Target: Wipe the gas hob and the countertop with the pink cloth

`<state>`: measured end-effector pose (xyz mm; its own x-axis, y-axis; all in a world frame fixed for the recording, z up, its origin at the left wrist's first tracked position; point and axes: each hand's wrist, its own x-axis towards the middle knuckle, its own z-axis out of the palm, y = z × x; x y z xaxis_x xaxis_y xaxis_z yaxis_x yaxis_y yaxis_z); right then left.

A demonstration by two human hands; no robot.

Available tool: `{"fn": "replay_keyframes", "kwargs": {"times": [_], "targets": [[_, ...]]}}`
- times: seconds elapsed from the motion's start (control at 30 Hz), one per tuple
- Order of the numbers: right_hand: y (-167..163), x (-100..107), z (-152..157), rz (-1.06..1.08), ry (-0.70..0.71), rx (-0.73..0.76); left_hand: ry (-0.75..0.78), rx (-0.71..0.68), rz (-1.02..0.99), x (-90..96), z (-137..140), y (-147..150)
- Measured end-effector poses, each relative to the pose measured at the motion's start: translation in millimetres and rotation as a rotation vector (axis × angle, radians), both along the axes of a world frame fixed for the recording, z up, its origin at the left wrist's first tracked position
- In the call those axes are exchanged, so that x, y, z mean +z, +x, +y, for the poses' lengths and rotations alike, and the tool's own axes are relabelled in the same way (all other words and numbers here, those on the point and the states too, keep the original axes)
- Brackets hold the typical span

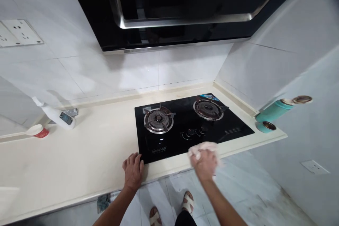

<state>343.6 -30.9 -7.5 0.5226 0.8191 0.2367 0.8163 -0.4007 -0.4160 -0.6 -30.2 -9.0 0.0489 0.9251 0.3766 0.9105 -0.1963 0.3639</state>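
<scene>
My right hand point(205, 166) grips a crumpled pale pink cloth point(209, 146) at the front edge of the counter, just before the glass gas stove point(174, 145). Hand and cloth are slightly blurred. My left hand point(133, 170) lies on the cream countertop point(100, 152), its fingers stretched toward the stove's front left corner. On the black stove top sit a left burner point(158, 119) and a right burner point(208, 109), both with metal pan supports. Two dark control knobs point(196, 132) are between the burners and the front edge.
Overhead juts a black range hood point(182, 30). To the left, a white bottle point(55, 114) leans beside a red and white cup point(41, 133). A teal flask point(274, 111) and a small teal cup point(265, 127) stand at the counter's right end, near the wall.
</scene>
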Motion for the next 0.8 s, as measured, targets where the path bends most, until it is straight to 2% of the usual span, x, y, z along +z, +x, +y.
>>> {"fn": "replay_keyframes", "kwargs": {"times": [0.1,0.17,0.23,0.3,0.4,0.47,0.5,0.57,0.63,0.73,0.8], "targets": [[-106,1,-25,0.012,0.009,0.288,-0.004,-0.004,-0.124,0.4,0,0],[-168,8,-34,0.081,-0.038,0.387,0.02,0.002,-0.181,-1.9,2,-3],[-211,17,-37,0.244,-0.063,0.498,0.064,0.027,-0.206,-3.7,4,-11],[-229,24,-36,0.454,-0.03,0.664,0.125,0.095,-0.235,-2.5,2,-23],[-210,28,-30,0.664,0.075,0.887,0.223,0.247,-0.257,6.7,-15,-41],[-175,24,-19,0.672,0.182,0.896,0.27,0.289,-0.212,14.1,-34,-40],[-155,20,-11,0.631,0.247,0.849,0.276,0.272,-0.16,16.7,-45,-34],[-118,9,8,0.574,0.294,0.753,0.241,0.187,-0.01,18.0,-62,-11],[-91,-4,27,0.343,0.268,0.667,0.157,0.097,0.149,13.9,-72,16],[-76,-27,39,0.075,0.181,0.622,0.079,-0.004,0.279,3.1,-75,44],[-78,-40,37,-0.03,0.159,0.624,0.072,-0.051,0.315,-1.6,-73,45]]}}
